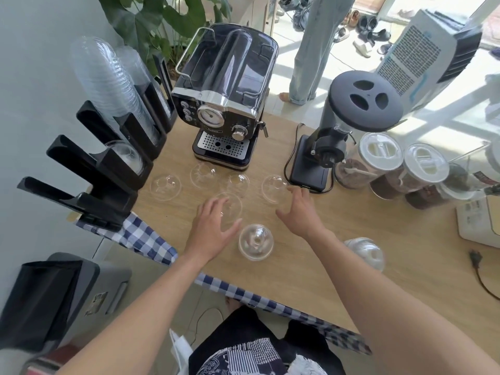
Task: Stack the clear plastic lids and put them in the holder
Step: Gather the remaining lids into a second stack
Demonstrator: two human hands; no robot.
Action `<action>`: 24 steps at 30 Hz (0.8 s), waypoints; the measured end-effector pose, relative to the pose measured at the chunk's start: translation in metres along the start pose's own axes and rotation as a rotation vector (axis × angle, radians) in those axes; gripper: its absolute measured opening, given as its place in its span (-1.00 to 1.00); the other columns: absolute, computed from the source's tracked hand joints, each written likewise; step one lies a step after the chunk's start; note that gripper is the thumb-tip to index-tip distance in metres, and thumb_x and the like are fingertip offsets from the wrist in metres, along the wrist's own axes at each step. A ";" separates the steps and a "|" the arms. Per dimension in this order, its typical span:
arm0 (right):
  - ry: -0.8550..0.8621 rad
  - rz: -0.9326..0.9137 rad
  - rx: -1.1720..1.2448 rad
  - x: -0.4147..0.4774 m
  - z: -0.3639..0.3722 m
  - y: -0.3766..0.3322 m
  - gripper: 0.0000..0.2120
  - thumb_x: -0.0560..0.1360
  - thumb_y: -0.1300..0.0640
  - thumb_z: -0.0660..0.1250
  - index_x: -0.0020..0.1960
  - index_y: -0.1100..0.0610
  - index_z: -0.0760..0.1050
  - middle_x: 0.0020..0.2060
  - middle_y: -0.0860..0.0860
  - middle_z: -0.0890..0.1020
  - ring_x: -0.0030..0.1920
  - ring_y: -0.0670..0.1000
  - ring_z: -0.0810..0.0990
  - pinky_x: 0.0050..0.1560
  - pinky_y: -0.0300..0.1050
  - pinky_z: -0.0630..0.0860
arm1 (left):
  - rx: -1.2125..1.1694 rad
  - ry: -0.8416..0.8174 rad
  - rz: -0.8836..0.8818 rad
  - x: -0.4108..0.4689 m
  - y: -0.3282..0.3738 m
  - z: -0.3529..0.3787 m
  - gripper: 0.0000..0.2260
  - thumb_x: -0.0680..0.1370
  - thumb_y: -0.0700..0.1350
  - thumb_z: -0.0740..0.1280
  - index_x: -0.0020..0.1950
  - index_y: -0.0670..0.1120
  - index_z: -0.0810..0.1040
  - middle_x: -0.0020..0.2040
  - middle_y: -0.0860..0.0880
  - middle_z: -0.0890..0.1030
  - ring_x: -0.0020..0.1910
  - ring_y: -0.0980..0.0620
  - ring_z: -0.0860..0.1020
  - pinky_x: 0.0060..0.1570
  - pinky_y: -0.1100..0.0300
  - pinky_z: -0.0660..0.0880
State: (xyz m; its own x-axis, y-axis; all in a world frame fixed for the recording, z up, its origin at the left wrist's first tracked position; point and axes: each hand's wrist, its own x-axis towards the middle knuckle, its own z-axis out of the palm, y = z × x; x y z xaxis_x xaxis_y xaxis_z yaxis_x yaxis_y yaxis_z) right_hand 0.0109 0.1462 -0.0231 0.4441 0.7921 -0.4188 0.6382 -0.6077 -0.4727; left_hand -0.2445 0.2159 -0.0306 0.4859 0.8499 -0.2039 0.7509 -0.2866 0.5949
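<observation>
head view | wide-angle — facing forward and down | close above table [351, 217]

Pale wall [32, 77] left. Light wood table [405, 266], blue-check cloth [140, 236] hanging off its near edge. White tiled floor [281, 63] beyond, hard sunlight with frame shadows on it. Leafy plant [151, 23] back left, air cooler [422, 55] back right, shoes [373, 33] near doorway.

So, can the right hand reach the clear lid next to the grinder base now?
Probably yes. The right hand is open right beside that lid, and nothing lies between them; the grinder base stands close by but does not cover it.
</observation>
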 end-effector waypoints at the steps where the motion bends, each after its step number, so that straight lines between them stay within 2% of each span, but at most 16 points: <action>1: 0.004 -0.003 -0.012 0.007 -0.001 -0.004 -0.21 0.62 -0.01 0.50 0.72 0.10 0.20 0.60 0.14 0.31 0.59 0.24 0.33 0.61 0.21 0.37 | 0.056 0.014 -0.034 0.007 -0.004 -0.002 -0.19 0.62 0.36 0.40 0.75 0.00 0.26 0.59 0.00 0.39 0.57 0.00 0.34 0.56 -0.03 0.42; 4: 0.009 -0.007 -0.073 0.027 -0.001 -0.013 -0.17 0.60 -0.04 0.52 0.72 0.10 0.19 0.57 0.13 0.31 0.52 0.25 0.37 0.52 0.21 0.45 | 0.178 -0.013 -0.122 0.027 -0.008 -0.003 0.00 0.54 0.42 0.46 0.78 -0.06 0.13 0.65 -0.10 0.30 0.61 -0.13 0.29 0.48 -0.10 0.47; 7: 0.001 0.015 -0.136 0.041 0.004 -0.019 -0.11 0.58 -0.09 0.55 0.73 0.10 0.15 0.58 0.14 0.31 0.52 0.27 0.38 0.51 0.23 0.47 | 0.259 -0.065 -0.151 0.044 -0.004 0.003 0.11 0.49 0.46 0.47 0.80 -0.07 0.04 0.67 -0.13 0.23 0.61 -0.16 0.26 0.40 -0.13 0.52; 11: 0.007 0.040 -0.204 0.049 0.014 -0.022 -0.06 0.57 -0.16 0.57 0.73 0.11 0.14 0.57 0.15 0.34 0.50 0.25 0.42 0.49 0.21 0.48 | 0.366 -0.145 -0.237 0.060 0.008 0.012 0.18 0.46 0.50 0.47 0.81 -0.04 -0.07 0.68 -0.17 0.17 0.62 -0.19 0.25 0.39 -0.25 0.51; 17: 0.026 0.070 -0.206 0.047 0.028 -0.020 -0.11 0.56 -0.21 0.58 0.68 0.04 0.19 0.51 0.16 0.38 0.51 0.25 0.41 0.51 0.23 0.46 | 0.346 -0.167 -0.283 0.063 0.011 0.014 0.12 0.51 0.36 0.53 0.81 -0.03 -0.05 0.67 -0.17 0.16 0.60 -0.21 0.27 0.37 -0.31 0.51; 21: 0.037 0.081 -0.196 0.048 0.032 -0.018 -0.06 0.53 -0.25 0.59 0.69 0.04 0.18 0.53 0.16 0.36 0.54 0.24 0.38 0.53 0.27 0.44 | 0.258 -0.142 -0.259 0.054 0.008 0.003 0.08 0.49 0.37 0.53 0.80 0.03 0.01 0.70 -0.15 0.20 0.62 -0.19 0.32 0.40 -0.31 0.50; 24: 0.040 0.095 -0.189 0.049 0.033 -0.020 -0.09 0.55 -0.23 0.58 0.69 0.06 0.20 0.54 0.16 0.35 0.55 0.25 0.37 0.51 0.27 0.44 | 0.143 -0.096 -0.263 0.042 0.010 -0.007 0.01 0.51 0.42 0.49 0.77 0.01 0.11 0.68 -0.12 0.34 0.62 -0.17 0.36 0.43 -0.28 0.47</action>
State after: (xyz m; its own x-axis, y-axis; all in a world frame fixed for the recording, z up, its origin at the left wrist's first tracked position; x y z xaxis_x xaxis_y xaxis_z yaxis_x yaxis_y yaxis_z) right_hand -0.0009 0.1956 -0.0602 0.5305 0.7354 -0.4216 0.6970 -0.6615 -0.2769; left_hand -0.2196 0.2518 -0.0283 0.3015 0.8596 -0.4126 0.9086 -0.1277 0.3978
